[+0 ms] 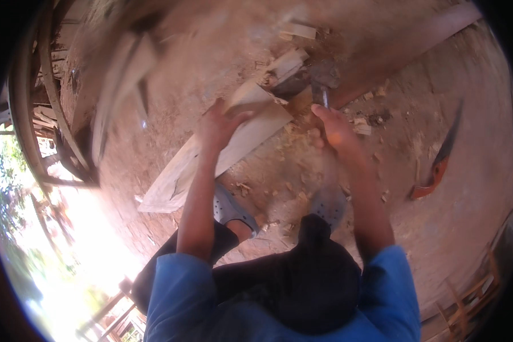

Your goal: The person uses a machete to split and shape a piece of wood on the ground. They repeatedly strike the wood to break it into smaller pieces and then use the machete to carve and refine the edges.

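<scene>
My left hand point(215, 128) is at the far-left edge of a long pale wooden board point(176, 176). Its thumb lies across the board's face, and its fingers are at the edge, partly blurred. The board slants from near my left foot up to some wood pieces. My right hand point(333, 131) is closed around a hand tool point(320, 94) with a dark, blurred metal head. Motion smears the tool, so its exact kind does not show. The tool is just right of the board's far end.
A handsaw point(436, 171) with an orange handle lies on the dirt floor at right. Offcuts point(288, 62) and chips surround the board's far end. A long beam point(404, 51) runs to the upper right. My grey clogs point(231, 208) stand near the board. Timbers point(57, 114) lean at left.
</scene>
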A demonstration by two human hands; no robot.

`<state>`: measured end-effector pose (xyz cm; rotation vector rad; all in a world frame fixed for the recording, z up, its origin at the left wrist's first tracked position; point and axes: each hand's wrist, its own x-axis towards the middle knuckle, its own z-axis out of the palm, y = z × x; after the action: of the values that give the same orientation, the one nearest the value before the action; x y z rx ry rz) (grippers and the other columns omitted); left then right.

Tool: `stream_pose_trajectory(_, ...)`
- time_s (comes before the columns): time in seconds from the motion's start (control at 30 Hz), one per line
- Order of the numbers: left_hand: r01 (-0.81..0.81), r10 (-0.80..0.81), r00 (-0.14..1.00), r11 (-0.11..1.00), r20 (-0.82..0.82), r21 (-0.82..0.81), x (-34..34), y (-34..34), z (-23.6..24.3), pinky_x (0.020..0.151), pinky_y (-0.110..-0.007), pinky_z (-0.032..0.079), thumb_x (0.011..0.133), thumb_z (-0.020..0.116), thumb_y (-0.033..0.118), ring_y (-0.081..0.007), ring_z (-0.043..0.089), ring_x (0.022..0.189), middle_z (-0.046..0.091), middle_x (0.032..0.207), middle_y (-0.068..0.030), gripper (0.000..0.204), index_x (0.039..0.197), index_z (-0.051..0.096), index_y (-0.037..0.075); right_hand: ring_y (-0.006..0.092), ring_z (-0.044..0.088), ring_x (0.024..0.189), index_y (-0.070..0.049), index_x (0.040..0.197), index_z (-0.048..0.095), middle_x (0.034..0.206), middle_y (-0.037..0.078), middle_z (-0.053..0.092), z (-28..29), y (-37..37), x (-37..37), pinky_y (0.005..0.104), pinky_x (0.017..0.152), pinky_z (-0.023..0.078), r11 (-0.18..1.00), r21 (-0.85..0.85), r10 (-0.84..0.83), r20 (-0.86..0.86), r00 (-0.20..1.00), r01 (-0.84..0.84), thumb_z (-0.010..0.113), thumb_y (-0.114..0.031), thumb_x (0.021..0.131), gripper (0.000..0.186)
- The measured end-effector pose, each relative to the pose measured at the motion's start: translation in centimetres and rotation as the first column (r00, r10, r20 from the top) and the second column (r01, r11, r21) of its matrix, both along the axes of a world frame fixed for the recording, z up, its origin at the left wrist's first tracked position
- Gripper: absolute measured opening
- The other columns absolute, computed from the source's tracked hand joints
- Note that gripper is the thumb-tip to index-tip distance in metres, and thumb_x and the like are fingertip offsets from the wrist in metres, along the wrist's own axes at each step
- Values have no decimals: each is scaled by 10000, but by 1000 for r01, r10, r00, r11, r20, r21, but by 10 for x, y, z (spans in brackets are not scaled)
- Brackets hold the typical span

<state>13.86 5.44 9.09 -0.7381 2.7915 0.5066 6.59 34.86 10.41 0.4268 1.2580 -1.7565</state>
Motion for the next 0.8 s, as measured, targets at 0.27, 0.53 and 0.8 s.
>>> stream_pose_trajectory(0.27, 2, -1, 1000, 1000, 9, -26, 2, -4, -2, 825, -506, 541, 727, 799, 679, -420, 711, 978, 726, 989, -258, 853, 1207, 633, -7, 72, 485, 442, -85, 1004, 555, 621, -21, 519, -3, 28, -7, 258, 388, 437, 956, 84, -283, -1, 959, 282, 614, -404, 1007, 324)
stream_pose_trajectory(0.53, 20, -20, 1000, 999, -3, -41, 2, -1, 4, 804, -505, 546, 732, 789, 696, -424, 711, 962, 729, 976, -240, 823, 1182, 638, 24, 100, 494, 456, -76, 996, 536, 629, -8, 525, -38, -17, 13, 282, 421, 449, 999, 3, -50, 57, 997, 50, 590, -367, 1011, 297)
stream_pose_trajectory(0.8, -3, 4, 1000, 999, 29, -35, 1, -2, 3, 833, -493, 550, 746, 779, 689, -390, 704, 1027, 736, 1041, -198, 756, 1159, 641, 70, 98, 486, 468, -76, 988, 562, 640, -14, 507, -16, 3, 4, 293, 424, 432, 984, 175, 21, -10, 1000, -19, 592, -409, 1012, 336)
